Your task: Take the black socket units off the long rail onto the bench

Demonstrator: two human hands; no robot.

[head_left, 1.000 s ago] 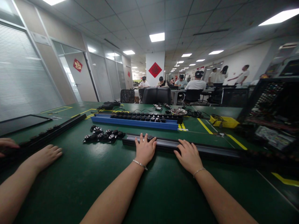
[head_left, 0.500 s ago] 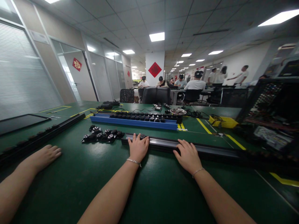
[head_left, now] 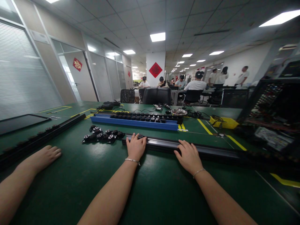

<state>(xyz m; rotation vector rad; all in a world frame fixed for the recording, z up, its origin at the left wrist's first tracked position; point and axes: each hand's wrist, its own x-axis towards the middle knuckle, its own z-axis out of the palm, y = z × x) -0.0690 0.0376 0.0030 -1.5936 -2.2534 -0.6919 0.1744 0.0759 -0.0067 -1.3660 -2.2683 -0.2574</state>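
Note:
A long black rail (head_left: 161, 142) with a shiny silver channel lies across the green table in front of me. My left hand (head_left: 136, 147) is over its left part, with fingers and thumb closed about a small black module (head_left: 140, 136) in the channel; the fingers partly hide it. Further right, my right hand (head_left: 188, 153) grips the same rail, fingers over the top and thumb at the near side. Left of the rail's end sits a cluster of black modules with silvery faces (head_left: 103, 136). The rail's right end is dark and blurred.
Another person's hand (head_left: 48, 153) rests on the table at left, beside a second black rail (head_left: 70, 123). Behind my hands lies a blue rail (head_left: 133, 122) with rows of modules. A metal dish (head_left: 178, 111), a yellow bin (head_left: 224, 122) and an open computer case (head_left: 269, 109) stand beyond.
My left hand has slid a little to the left along the rail, and the small black module has shifted left with it. My right hand and the other person's hand have stayed put.

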